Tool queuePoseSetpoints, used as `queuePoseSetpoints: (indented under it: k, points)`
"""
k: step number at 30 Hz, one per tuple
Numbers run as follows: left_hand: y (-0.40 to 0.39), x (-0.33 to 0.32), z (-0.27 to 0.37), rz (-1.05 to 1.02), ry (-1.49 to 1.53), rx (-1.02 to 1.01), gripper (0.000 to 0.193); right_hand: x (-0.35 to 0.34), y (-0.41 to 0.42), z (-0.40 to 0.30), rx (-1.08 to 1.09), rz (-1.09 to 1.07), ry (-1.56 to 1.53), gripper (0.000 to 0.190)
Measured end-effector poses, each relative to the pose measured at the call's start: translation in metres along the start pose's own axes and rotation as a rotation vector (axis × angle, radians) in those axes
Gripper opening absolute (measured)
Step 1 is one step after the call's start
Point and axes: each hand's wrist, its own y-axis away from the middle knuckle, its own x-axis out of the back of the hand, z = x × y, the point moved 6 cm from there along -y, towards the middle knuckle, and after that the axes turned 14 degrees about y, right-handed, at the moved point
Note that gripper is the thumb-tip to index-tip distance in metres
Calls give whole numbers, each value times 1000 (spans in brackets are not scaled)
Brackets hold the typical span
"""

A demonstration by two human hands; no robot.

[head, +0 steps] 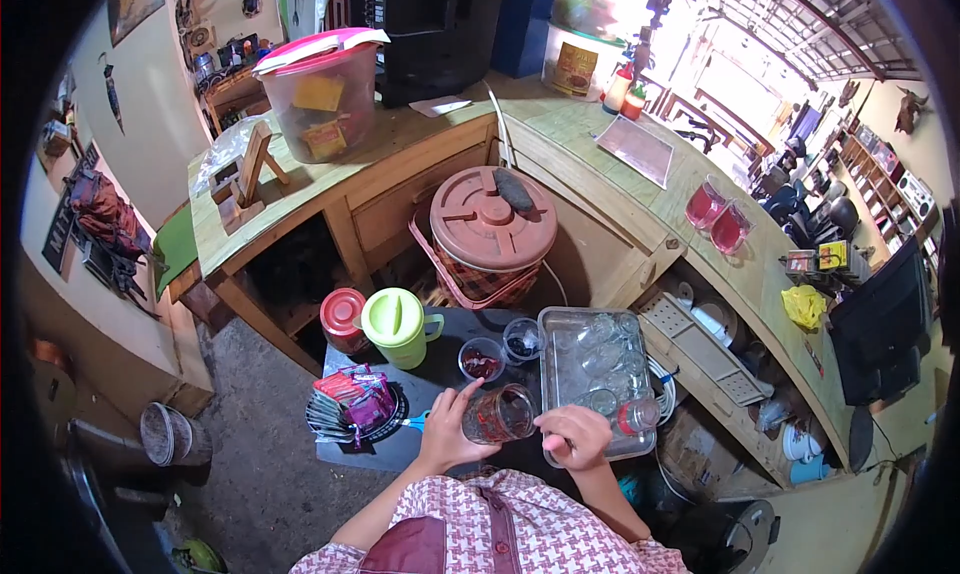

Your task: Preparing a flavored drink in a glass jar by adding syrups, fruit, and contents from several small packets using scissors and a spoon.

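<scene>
My left hand (448,427) grips a clear glass jar (480,418) with dark reddish contents, its mouth tilted towards the right. At that rim, my right hand (577,437) has curled fingers; whether something small is pinched there is hidden. Just beyond the jar are two clear plastic tubs, one with dark red contents (481,361) and one with dark pieces (520,340). To the right lies a metal tray (553,364) of upturned drinking glasses (611,337) and a red-banded glass container (637,416). A basket of sachets (356,405) and blue-handled scissors (416,421) sit left.
On the low dark table (442,326) stand a lime-green pitcher (395,326) and a red-lidded container (345,319). Behind is a plaid bucket with a brown lid (491,225) and a stone (513,190). A wooden counter (540,112) wraps around, carrying a pink-lidded bin (321,105).
</scene>
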Motion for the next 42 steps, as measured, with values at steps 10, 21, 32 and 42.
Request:
queuePoseSetpoints:
  k: [10,21,32,42]
  points:
    - [-2,7,6,-1,-162,-32,93,-5,1,7,-189,54,-52,40]
    - [2,12,7,25,-204,-50,91,9,4,17,-275,42,5,44]
    - [7,14,5,58,-211,-98,85,10,1,28,-353,-61,-155,41]
    - [8,14,8,89,-228,-198,83,-7,6,29,-428,-147,-255,53]
